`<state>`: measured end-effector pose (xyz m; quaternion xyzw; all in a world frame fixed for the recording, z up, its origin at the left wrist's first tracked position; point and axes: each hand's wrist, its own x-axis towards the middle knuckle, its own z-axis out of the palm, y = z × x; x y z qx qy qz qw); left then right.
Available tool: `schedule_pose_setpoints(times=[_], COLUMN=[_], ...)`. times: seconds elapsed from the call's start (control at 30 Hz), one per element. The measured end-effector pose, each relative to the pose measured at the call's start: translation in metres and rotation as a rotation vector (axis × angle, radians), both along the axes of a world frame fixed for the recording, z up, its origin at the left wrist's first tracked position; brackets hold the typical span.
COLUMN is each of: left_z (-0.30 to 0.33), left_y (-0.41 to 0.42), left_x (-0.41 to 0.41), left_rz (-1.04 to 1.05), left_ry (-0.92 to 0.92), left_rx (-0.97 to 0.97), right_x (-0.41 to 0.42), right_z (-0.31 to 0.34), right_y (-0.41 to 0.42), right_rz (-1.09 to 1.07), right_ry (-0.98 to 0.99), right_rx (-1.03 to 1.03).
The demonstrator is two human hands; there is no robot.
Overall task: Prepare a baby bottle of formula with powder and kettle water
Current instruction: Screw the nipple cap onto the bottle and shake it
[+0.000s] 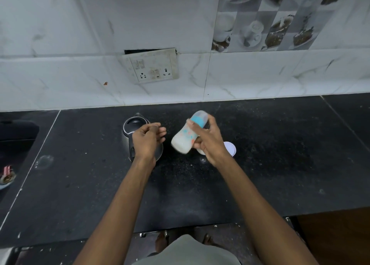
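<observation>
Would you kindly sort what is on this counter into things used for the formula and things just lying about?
For the job:
- baby bottle, held tilted in the right hand
- kettle, behind the left hand
- white tub

Lying about:
- wall socket plate
- sink at the left

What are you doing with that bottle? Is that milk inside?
A person stands at a black counter. Their right hand grips a baby bottle, tilted and blurred, with white milky liquid inside and its cap on. The left hand holds nothing and hovers over a kettle on the counter. A white lid shows just behind the right hand.
</observation>
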<state>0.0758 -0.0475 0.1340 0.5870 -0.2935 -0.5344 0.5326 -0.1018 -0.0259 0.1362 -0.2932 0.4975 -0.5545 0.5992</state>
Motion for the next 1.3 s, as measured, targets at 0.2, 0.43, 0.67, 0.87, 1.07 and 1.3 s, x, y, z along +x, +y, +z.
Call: schedule_pose_setpoints(times=[0.2, 0.43, 0.67, 0.87, 1.07, 1.3], left_z=[-0.001, 0.0, -0.001, 0.002, 0.005, 0.001], left_y=[-0.003, -0.004, -0.002, -0.004, -0.001, 0.001], left_x=[0.002, 0.003, 0.002, 0.001, -0.001, 0.0], left_rz=[0.003, 0.002, 0.013, 0.009, 0.002, 0.0], left_ry=[0.007, 0.016, 0.022, 0.025, 0.012, -0.021], left_rx=[-0.003, -0.01, -0.015, -0.027, -0.045, -0.027], right_x=[0.008, -0.002, -0.007, -0.001, -0.007, -0.013], right_z=[-0.004, -0.001, -0.001, -0.006, -0.005, 0.0], right_y=[0.0, 0.001, 0.003, 0.013, 0.009, 0.003], right_rz=[-0.16, -0.053, 0.024, 0.299, 0.284, 0.218], right_ry=[-0.095, 0.039, 0.081, 0.208, 0.227, 0.127], right_rx=[0.012, 0.0, 0.025, 0.025, 0.038, 0.024])
